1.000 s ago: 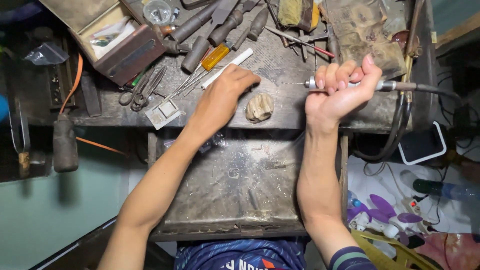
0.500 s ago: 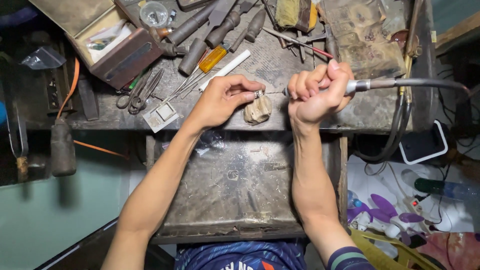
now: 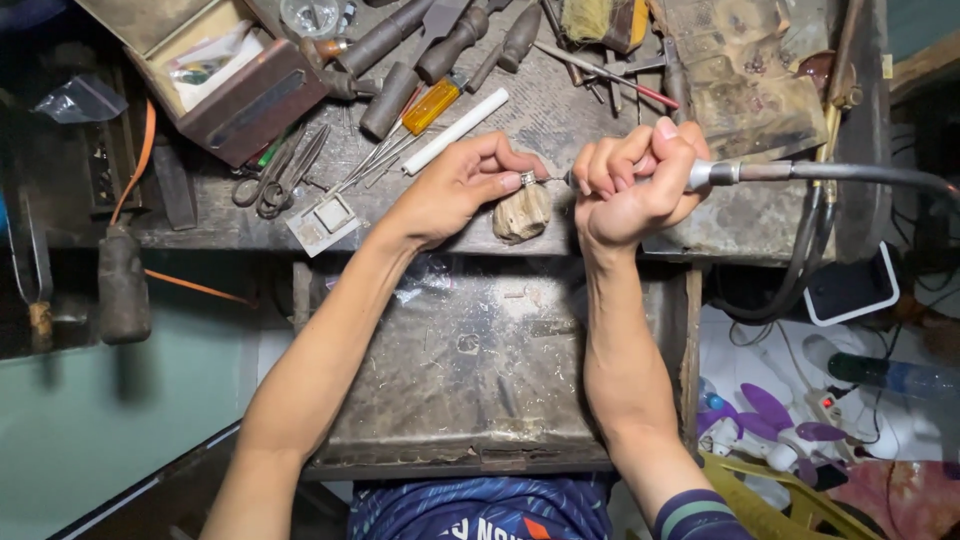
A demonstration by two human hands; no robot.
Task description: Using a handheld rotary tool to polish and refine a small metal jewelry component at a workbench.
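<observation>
My left hand [image 3: 455,190] pinches a small silver ring [image 3: 527,178] between thumb and forefinger, resting it on top of a worn wooden bench peg [image 3: 522,212]. My right hand [image 3: 630,185] is wrapped around a metal rotary handpiece [image 3: 720,173] whose thin tip points left and meets the ring. A flexible grey shaft [image 3: 860,175] runs from the handpiece off to the right.
The dirty metal workbench [image 3: 560,110] carries files with dark handles [image 3: 400,60], a yellow-handled screwdriver [image 3: 432,105], a white rod [image 3: 455,130], scissors [image 3: 275,180], a small square frame [image 3: 330,215] and an open brown box [image 3: 215,70]. A metal catch tray [image 3: 470,370] sits below, over my lap.
My right hand has carried the handpiece left from the bench's right side until its tip meets the ring. My left hand has picked up the ring and set it on the peg.
</observation>
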